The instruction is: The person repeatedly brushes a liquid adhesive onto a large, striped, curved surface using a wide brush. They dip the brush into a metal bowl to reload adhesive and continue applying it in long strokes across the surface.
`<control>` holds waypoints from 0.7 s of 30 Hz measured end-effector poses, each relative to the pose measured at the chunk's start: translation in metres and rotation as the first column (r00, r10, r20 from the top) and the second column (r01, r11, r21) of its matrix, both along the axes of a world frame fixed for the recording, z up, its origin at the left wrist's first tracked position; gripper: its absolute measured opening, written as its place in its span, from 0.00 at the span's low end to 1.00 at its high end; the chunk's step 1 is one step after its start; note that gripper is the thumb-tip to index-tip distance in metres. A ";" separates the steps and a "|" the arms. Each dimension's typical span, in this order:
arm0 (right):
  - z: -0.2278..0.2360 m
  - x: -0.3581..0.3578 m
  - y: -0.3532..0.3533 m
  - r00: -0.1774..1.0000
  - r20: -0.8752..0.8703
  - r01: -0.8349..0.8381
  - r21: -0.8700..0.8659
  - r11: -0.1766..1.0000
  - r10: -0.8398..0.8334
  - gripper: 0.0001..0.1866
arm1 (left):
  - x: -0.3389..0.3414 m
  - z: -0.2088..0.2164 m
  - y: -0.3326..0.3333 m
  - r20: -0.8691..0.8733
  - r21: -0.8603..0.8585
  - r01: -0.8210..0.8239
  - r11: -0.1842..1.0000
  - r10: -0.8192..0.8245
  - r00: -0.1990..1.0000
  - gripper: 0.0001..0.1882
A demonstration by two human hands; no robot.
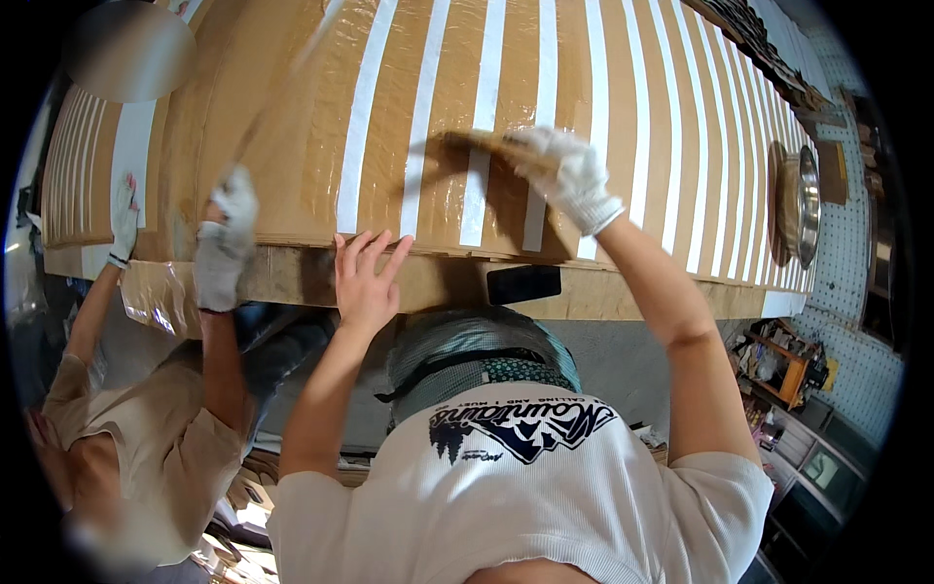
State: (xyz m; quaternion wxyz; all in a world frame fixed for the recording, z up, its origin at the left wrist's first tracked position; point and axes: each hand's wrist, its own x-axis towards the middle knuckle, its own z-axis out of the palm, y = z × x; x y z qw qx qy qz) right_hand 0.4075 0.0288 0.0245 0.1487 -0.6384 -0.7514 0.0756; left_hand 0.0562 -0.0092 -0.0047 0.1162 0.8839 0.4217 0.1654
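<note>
My right hand (569, 175), in a white glove, is closed round a flat brown brush (496, 145). The brush lies over the stack of brown sheets (326, 127), across the white strips (482, 88) on them. Around it the surface looks wet and glossy. My left hand (366, 282) is bare, its fingers spread with the tips on the stack's near edge. It holds nothing. Between my hands, at the bench's near edge, lies a black phone (525, 285).
A co-worker stands at my left, one gloved hand (228, 234) raised near a blurred thin thing and the other gloved hand (125, 219) on the sheets. A metal bowl (807, 207) sits at the far right. The wooden bench edge (603, 294) runs before me.
</note>
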 end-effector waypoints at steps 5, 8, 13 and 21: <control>0.018 -0.030 -0.066 0.956 0.209 -0.182 -0.130 0.975 0.207 0.23 | -0.004 -0.004 -0.004 0.006 0.020 -0.021 1.000 0.021 1.000 0.39; 0.038 -0.005 -0.063 0.913 -0.344 -0.284 -0.155 0.946 0.218 0.24 | -0.001 -0.004 -0.006 0.014 0.014 -0.023 1.000 0.023 1.000 0.39; 0.050 0.022 -0.082 0.966 0.251 0.087 -0.096 0.992 -0.060 0.23 | 0.011 -0.003 -0.014 -0.009 0.024 -0.067 0.997 0.067 0.998 0.37; 0.059 0.101 -0.114 0.998 -0.034 0.053 -0.044 0.998 -0.055 0.22 | 0.065 0.007 -0.047 -0.003 0.047 -0.226 0.973 0.226 0.974 0.36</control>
